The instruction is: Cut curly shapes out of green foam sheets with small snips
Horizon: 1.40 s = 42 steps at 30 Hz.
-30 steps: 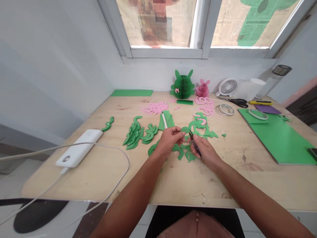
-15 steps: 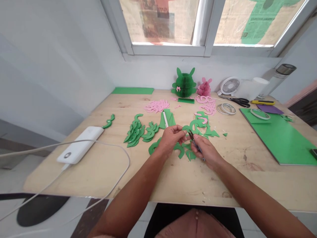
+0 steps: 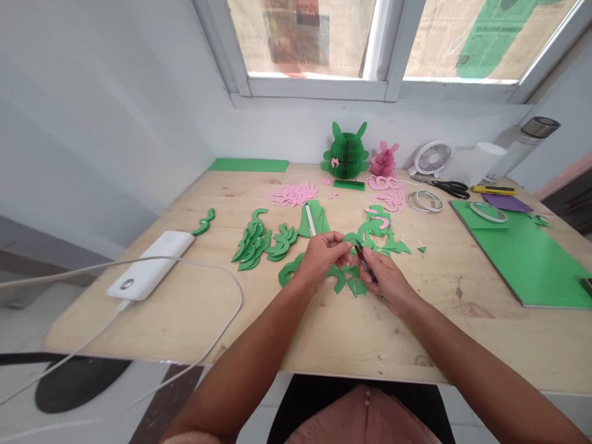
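Note:
My left hand point(image 3: 324, 258) is closed in a pinch at what looks like a small green paper piece, mostly hidden by the fingers. In my right hand point(image 3: 386, 279) is a small dark scissors-like tool point(image 3: 366, 264); its pointed tips meet the left fingertips. Green paper scraps point(image 3: 357, 286) lie under the hands, and a green curved cutout point(image 3: 287, 272) rests beside my left wrist. Beyond the hands are more green offcuts point(image 3: 391, 242) with a pink curved piece on top. A white pen-like stick point(image 3: 309, 219) lies on folded green paper point(image 3: 320, 217).
Stacked green cutouts point(image 3: 252, 243) and pink cutouts point(image 3: 295, 195) lie left of centre. A power bank point(image 3: 152, 265) with a looping cable is at left. Green and pink paper figures point(image 3: 348, 157), a fan point(image 3: 432, 158), tape rolls point(image 3: 428, 201), black-handled scissors point(image 3: 451, 187) and a green board point(image 3: 531, 265) stand or lie farther off.
The camera view has shifted slightly. Both hands stay together in nearly the same place, and the dark tool has turned a little in my right hand.

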Each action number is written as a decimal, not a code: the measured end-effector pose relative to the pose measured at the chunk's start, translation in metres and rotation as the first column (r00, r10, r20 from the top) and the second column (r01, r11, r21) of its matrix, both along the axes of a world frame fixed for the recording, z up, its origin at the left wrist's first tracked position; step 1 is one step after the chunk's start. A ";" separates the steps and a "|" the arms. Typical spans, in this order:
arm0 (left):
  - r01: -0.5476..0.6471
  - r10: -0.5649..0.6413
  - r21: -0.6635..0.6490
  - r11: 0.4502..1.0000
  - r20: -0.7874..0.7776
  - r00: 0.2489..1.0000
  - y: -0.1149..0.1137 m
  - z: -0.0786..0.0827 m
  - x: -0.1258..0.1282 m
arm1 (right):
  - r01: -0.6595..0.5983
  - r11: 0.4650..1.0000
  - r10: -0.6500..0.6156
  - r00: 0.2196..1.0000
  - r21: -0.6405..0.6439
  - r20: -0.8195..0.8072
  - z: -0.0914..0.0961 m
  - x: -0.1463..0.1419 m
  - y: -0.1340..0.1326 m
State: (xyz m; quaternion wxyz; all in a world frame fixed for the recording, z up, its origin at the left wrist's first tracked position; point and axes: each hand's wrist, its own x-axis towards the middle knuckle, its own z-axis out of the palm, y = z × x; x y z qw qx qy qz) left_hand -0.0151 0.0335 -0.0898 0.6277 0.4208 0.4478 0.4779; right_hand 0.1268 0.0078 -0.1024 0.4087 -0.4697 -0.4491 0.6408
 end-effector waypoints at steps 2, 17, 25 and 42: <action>0.005 -0.005 -0.004 1.000 -0.001 1.000 0.001 -0.001 0.000 | 0.001 1.000 -0.001 1.000 0.015 0.002 0.000 0.000 0.000; 0.040 -0.040 -0.012 0.999 0.026 0.999 0.001 -0.002 -0.001 | 0.019 1.000 -0.019 0.999 0.008 0.029 0.000 0.000 0.001; 0.042 -0.042 -0.015 0.999 0.015 0.999 0.000 -0.001 -0.001 | 0.012 1.000 -0.013 0.999 0.022 0.038 -0.003 0.001 0.002; 0.046 -0.046 -0.023 0.999 0.009 0.999 0.000 0.000 -0.001 | 0.016 1.000 -0.017 0.999 0.025 0.037 -0.003 0.001 0.001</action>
